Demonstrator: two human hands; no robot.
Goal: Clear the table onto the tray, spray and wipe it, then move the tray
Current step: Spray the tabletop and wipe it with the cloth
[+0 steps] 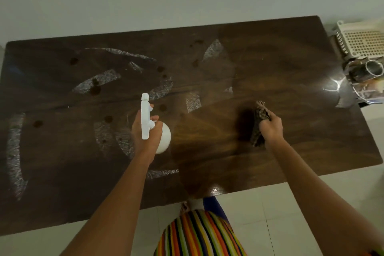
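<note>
The left hand (145, 133) is wrapped round a white spray bottle (144, 116), held over the middle of the table (291, 68) with the nozzle aimed at the far edge. The right hand (271, 129) clutches a bunched cloth (258, 127) pressed onto the table's right half. White foam streaks (97, 81) and dark spots (95, 90) cover the table's left half, while the right half looks wiped and glossy. The loaded tray (359, 94) sits at the table's right end, with a metal cup (374, 67) on it and a white basket (361, 41) just past the far right corner.

Wiping seems about half done. A long stroke toward the right end could knock the tray and upset its load. The cloth is bunched small, so it may skip streaks or spots on the left half. Fresh spray could drift onto the wiped half. The wet sheen at the near edge may drip off.

The tray is cut off by the frame and its contents are blurred. I cannot tell whether it rests wholly on the table, or whether a finger is squeezing the trigger.
</note>
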